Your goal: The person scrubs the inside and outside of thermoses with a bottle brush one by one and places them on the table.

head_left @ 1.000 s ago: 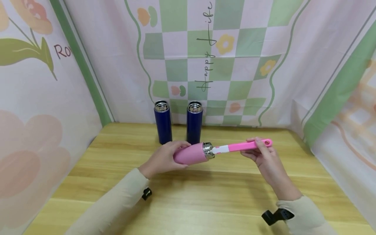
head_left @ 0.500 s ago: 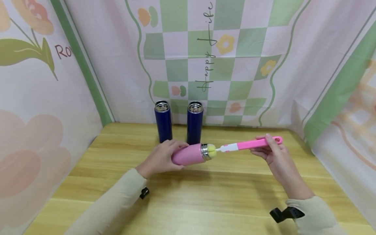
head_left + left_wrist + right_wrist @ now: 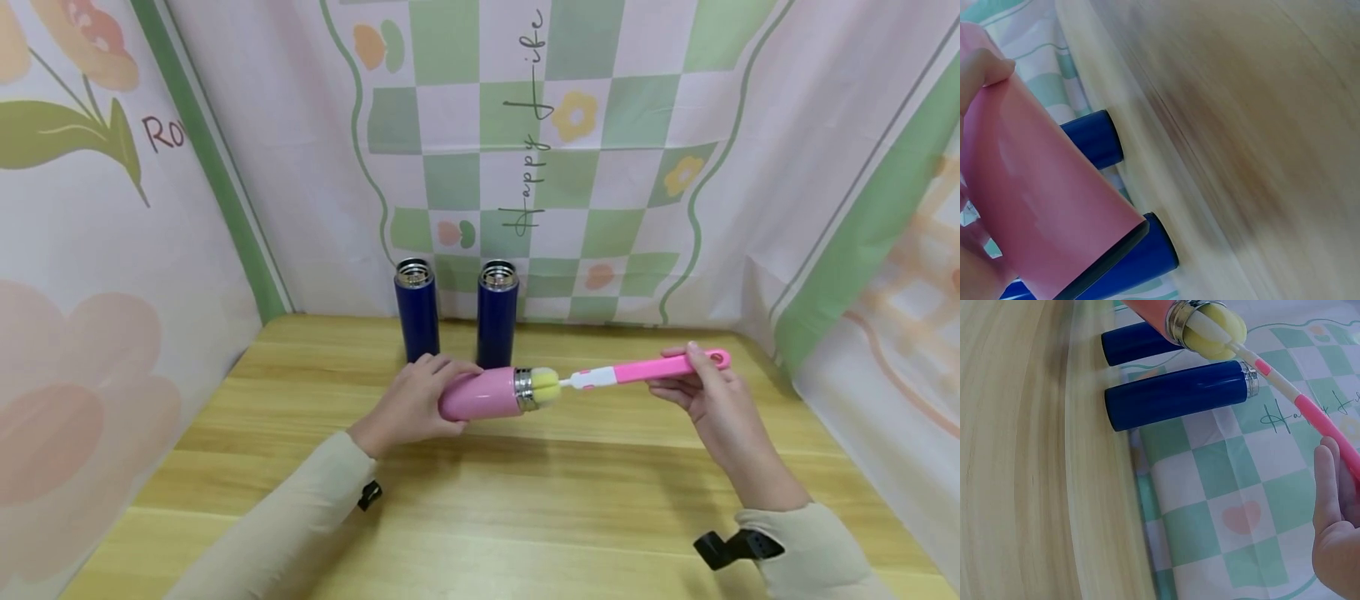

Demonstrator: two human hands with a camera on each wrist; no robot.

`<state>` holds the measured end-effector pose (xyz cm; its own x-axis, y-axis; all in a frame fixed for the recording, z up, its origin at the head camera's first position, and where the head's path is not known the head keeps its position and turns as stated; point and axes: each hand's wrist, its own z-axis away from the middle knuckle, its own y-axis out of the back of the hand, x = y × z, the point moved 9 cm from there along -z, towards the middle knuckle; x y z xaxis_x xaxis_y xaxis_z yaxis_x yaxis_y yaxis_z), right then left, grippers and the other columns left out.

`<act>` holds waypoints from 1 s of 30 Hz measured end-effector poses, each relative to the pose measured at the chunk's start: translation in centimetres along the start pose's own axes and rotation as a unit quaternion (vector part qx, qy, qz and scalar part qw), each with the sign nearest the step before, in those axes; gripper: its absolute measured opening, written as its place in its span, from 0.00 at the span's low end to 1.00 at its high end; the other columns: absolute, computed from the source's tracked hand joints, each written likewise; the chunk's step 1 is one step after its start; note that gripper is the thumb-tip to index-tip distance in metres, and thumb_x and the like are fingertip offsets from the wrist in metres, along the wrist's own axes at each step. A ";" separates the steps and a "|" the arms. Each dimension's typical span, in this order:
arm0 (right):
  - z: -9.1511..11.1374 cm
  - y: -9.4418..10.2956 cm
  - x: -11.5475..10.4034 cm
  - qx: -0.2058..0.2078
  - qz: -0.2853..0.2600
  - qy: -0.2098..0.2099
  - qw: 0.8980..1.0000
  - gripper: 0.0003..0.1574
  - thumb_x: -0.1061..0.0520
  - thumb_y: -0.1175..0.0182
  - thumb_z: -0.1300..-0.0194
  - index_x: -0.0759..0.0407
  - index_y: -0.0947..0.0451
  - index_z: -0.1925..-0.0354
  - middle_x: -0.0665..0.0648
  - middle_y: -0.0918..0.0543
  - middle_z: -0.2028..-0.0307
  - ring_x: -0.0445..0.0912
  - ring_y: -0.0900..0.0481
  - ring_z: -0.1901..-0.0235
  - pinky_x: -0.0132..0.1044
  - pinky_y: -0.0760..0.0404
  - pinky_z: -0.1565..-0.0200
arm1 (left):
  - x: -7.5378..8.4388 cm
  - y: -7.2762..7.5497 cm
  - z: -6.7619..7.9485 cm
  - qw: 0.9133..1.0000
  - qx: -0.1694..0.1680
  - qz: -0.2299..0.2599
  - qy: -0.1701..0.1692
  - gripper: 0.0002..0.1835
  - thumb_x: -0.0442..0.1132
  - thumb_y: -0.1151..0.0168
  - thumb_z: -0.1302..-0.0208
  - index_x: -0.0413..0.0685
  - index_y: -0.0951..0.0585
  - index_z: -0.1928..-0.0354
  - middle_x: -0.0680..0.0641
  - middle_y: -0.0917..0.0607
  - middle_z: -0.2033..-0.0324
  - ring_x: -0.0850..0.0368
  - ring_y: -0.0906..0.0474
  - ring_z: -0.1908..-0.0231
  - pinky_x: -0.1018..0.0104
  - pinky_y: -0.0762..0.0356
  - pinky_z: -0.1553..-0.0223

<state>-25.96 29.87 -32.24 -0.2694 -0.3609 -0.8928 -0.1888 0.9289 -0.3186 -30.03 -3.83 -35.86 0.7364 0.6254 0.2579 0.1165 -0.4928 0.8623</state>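
My left hand (image 3: 416, 398) grips a pink thermos bottle (image 3: 480, 395) around its base end and holds it tilted on its side above the table, its steel mouth to the right. My right hand (image 3: 723, 417) pinches the pink handle of a bottle brush (image 3: 645, 368) between thumb and fingers. The brush's yellow sponge head (image 3: 1219, 330) sits partly in the bottle's mouth, with its rear part bulging out past the steel rim. In the left wrist view the bottle's dark base (image 3: 1107, 259) faces the table.
Two dark blue bottles, one on the left (image 3: 417, 312) and one on the right (image 3: 497, 315), stand uncapped behind the pink bottle. The wooden table (image 3: 525, 517) ends at a checkered cloth wall (image 3: 510, 179); printed curtains hang at both sides.
My right hand has moved to the right with the brush, and the yellow sponge head has come partly out of the bottle's mouth. My left hand has shifted slightly left.
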 end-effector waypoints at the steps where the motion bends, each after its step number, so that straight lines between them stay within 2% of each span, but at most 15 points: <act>1: 0.0 0.1 0.0 0.002 0.000 0.001 1.000 0.21 0.55 0.55 0.19 0.65 0.18 0.52 0.61 0.13 0.59 0.49 0.12 0.61 0.38 0.17 0.55 | 0.0 0.0 0.0 1.000 0.003 -0.001 -0.001 0.38 0.52 0.21 0.54 0.66 0.25 0.37 0.55 0.21 0.48 0.57 0.29 0.52 0.58 0.30 0.54; 7: 0.1 0.4 0.1 0.008 -0.017 0.010 1.000 0.21 0.55 0.55 0.19 0.65 0.18 0.53 0.62 0.13 0.60 0.49 0.12 0.61 0.38 0.17 0.55 | -0.3 0.2 0.1 0.999 0.030 -0.013 -0.004 0.37 0.53 0.22 0.54 0.64 0.24 0.38 0.55 0.20 0.50 0.57 0.29 0.54 0.59 0.29 0.56; 16: 0.3 0.3 0.2 0.011 0.003 0.041 0.999 0.21 0.56 0.57 0.19 0.65 0.19 0.53 0.60 0.15 0.61 0.47 0.14 0.61 0.38 0.17 0.54 | -0.1 0.6 0.1 0.998 0.065 0.021 -0.002 0.36 0.53 0.22 0.54 0.63 0.22 0.39 0.55 0.18 0.51 0.58 0.28 0.55 0.57 0.29 0.56; 22: 0.3 0.0 0.3 0.006 0.016 0.046 0.999 0.20 0.56 0.56 0.19 0.66 0.19 0.52 0.60 0.16 0.59 0.47 0.14 0.60 0.37 0.17 0.53 | 0.0 0.5 0.1 0.997 0.066 0.026 0.000 0.35 0.53 0.22 0.53 0.64 0.21 0.39 0.56 0.17 0.50 0.59 0.26 0.54 0.57 0.27 0.55; 30: 0.2 -0.5 1.2 0.000 0.031 0.037 0.999 0.21 0.56 0.56 0.19 0.72 0.23 0.51 0.59 0.15 0.60 0.47 0.14 0.60 0.37 0.17 0.54 | 0.6 0.1 0.2 0.998 0.048 0.040 -0.009 0.34 0.52 0.23 0.52 0.62 0.21 0.39 0.54 0.18 0.47 0.58 0.23 0.51 0.56 0.23 0.52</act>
<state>-25.96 28.96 -33.22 -0.3494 -0.3071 -0.8852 -0.1696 0.9499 -0.2626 -29.46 -3.62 -35.73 0.7577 0.5716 0.3149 0.1207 -0.5969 0.7932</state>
